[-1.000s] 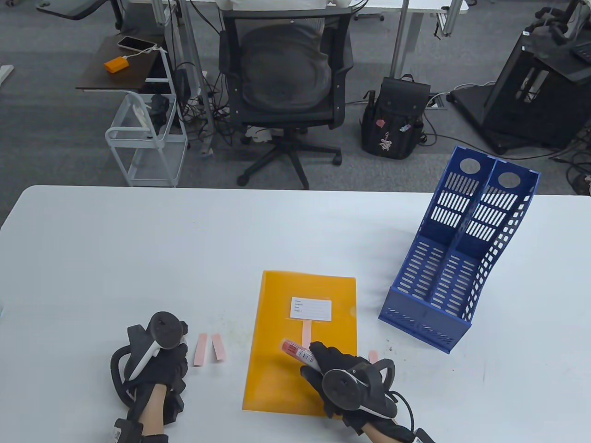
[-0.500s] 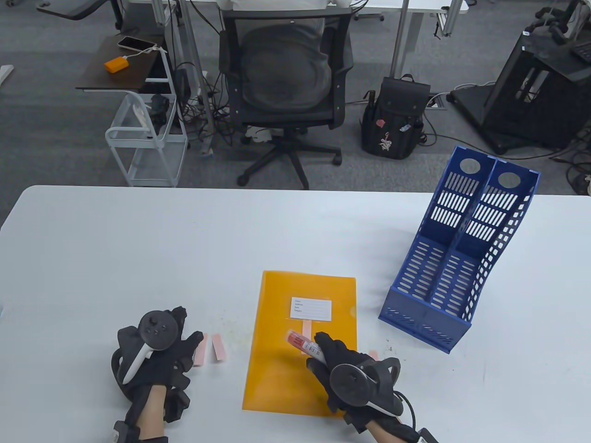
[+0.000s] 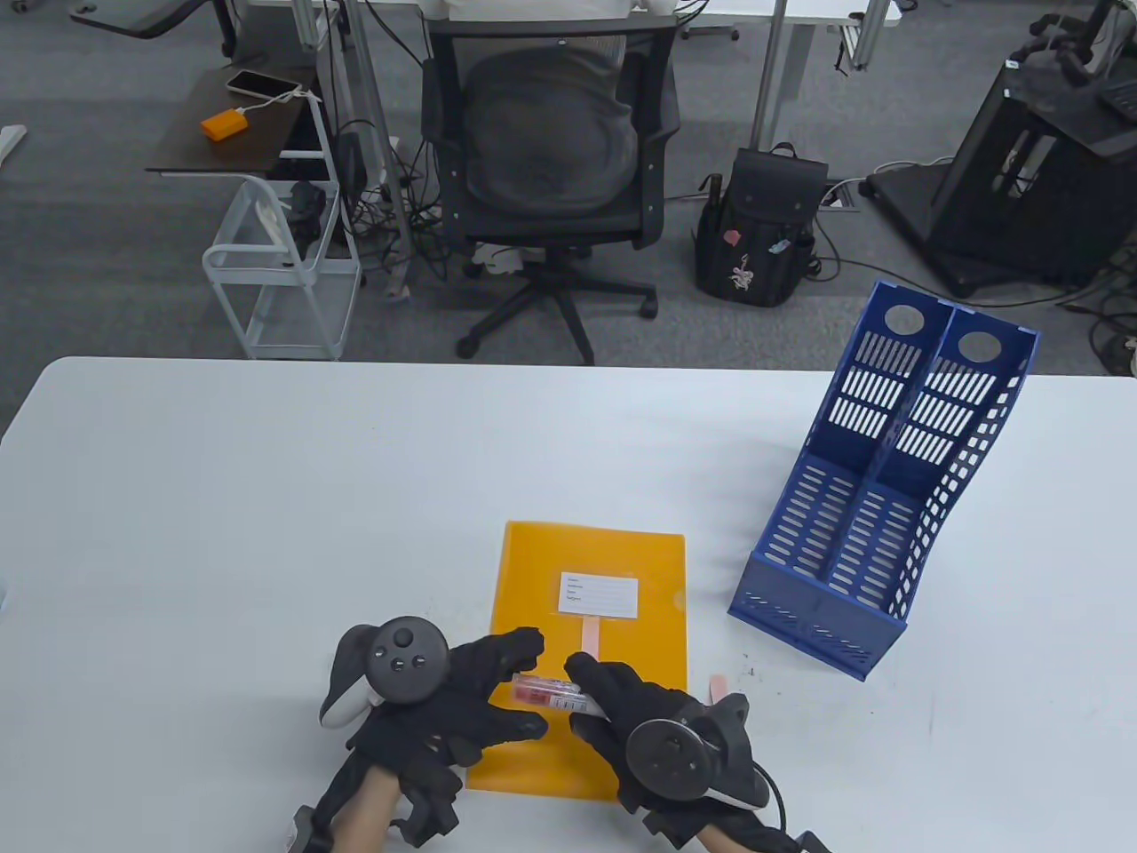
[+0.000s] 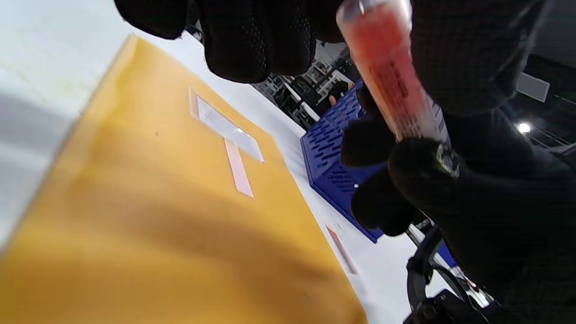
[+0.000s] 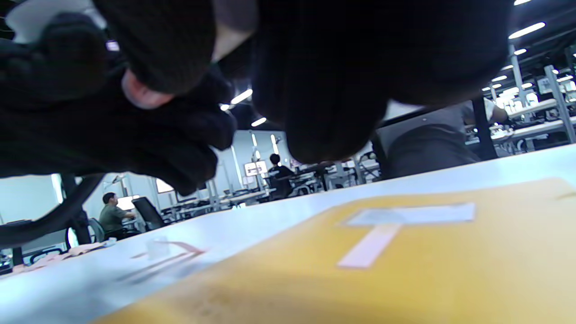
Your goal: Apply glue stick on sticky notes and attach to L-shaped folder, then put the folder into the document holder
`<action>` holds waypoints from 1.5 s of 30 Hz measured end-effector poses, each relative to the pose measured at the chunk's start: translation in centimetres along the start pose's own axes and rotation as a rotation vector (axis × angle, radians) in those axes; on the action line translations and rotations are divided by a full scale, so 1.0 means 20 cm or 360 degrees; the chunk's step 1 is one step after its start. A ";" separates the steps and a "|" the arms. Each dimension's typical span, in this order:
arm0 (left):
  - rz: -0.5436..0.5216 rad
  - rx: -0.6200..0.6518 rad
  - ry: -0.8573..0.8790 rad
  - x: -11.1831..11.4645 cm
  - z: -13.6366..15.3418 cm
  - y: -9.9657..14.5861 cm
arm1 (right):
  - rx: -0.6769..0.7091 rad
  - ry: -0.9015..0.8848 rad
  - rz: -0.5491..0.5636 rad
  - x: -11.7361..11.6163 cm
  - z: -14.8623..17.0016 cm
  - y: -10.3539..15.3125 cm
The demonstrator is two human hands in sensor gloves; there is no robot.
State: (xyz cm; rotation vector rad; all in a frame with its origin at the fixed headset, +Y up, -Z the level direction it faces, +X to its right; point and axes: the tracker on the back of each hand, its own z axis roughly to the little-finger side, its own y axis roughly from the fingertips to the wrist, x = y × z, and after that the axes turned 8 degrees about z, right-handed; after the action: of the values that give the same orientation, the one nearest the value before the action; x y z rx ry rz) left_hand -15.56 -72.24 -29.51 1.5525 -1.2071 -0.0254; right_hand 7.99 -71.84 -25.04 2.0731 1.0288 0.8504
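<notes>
The right hand [image 3: 640,720] grasps the glue stick [image 3: 549,691] over the near end of the yellow L-shaped folder [image 3: 622,555], by the table's near edge. The left hand [image 3: 453,702] reaches with spread fingers; whether it touches is unclear. To uncap cleanly, steady the barrel and pull straight. Only the left wrist view shows the stick's red transparent cap [image 4: 382,58] close.

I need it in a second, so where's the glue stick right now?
In the table view the glue stick is low and centre, gripped in the right hand above the orange folder, with the left hand reaching toward it.
</notes>
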 end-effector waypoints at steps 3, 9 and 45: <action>-0.0020 0.0069 0.0136 0.01 0.01 -0.01 | 0.0025 0.0011 0.0016 0.00 -0.01 0.00; -0.0106 0.0118 0.0131 -0.02 0.03 0.01 | -0.0057 -0.0270 0.0124 0.03 0.01 0.00; -0.0189 0.0284 0.0096 -0.02 -0.02 0.03 | -0.0374 -0.0891 -0.0156 0.02 0.15 -0.02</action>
State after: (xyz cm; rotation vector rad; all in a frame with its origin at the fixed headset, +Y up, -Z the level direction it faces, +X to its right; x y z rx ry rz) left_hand -15.96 -71.62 -29.16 1.7670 -1.0922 0.0524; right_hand 10.33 -72.22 -26.89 1.8802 0.6784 0.2889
